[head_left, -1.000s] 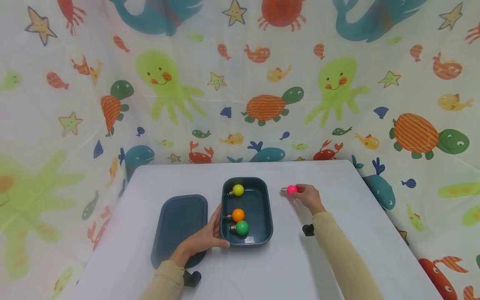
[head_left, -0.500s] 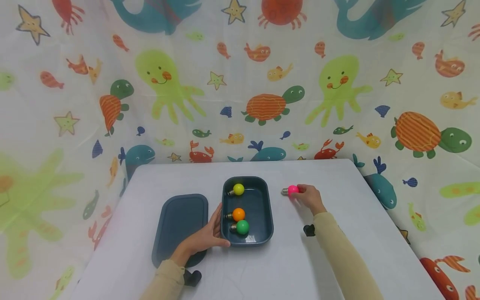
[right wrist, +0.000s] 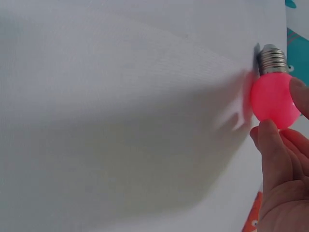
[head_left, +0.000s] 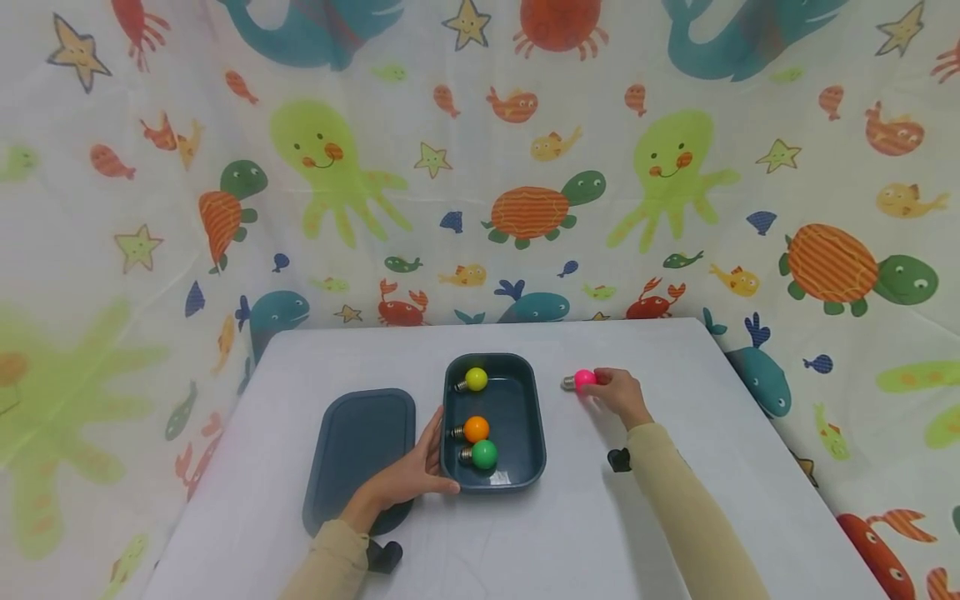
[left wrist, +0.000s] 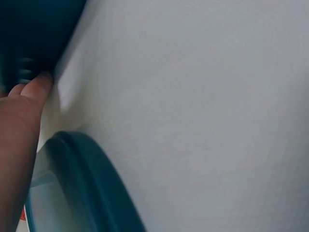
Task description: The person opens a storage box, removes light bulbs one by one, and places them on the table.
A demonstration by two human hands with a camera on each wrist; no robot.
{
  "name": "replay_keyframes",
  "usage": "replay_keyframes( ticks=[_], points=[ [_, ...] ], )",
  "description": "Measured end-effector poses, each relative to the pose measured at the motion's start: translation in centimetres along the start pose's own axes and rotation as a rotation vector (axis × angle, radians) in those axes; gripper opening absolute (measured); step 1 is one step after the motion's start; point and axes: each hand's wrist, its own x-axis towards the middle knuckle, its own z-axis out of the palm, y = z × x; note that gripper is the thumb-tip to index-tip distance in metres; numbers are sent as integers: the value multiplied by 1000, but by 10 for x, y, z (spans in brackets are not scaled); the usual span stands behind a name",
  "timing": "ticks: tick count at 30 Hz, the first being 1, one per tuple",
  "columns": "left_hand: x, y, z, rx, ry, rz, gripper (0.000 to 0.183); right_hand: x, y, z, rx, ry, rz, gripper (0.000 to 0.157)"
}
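My left hand (head_left: 408,477) rests against the dark blue box (head_left: 542,433) at its near left corner, straight fingers along the left wall and thumb at the front. Inside the box lie a yellow light bulb (head_left: 476,380), an orange light bulb (head_left: 476,429) and a green light bulb (head_left: 484,454), their screw bases toward the left. To the right of the box, my right hand (head_left: 621,396) pinches the round end of a pink light bulb (head_left: 583,381). In the right wrist view the pink bulb's metal base (right wrist: 273,60) points away from the fingertips, close to the white surface.
A dark blue lid (head_left: 360,454) lies flat left of the box, partly under the left forearm. All of it stands on a white table (head_left: 570,533). A curtain (head_left: 465,167) printed with sea animals hangs behind and around the table.
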Motion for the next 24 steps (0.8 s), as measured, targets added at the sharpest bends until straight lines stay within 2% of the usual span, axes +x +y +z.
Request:
replay_keyframes(
  ticks=[7, 12, 18, 24],
  points=[
    [-7, 3, 5, 5, -3, -3, 118, -9, -8, -7, -32, 19, -55, 58],
    [-11, 5, 7, 5, 1, -12, 118, -18, -21, -8, -7, 41, -98, 58],
    [-17, 7, 10, 7, 0, -13, 118, -27, -43, -1, -4, 59, -167, 60],
    [-21, 8, 15, 4, -3, -13, 117, -39, -67, 12, 34, 32, -227, 59]
  ],
)
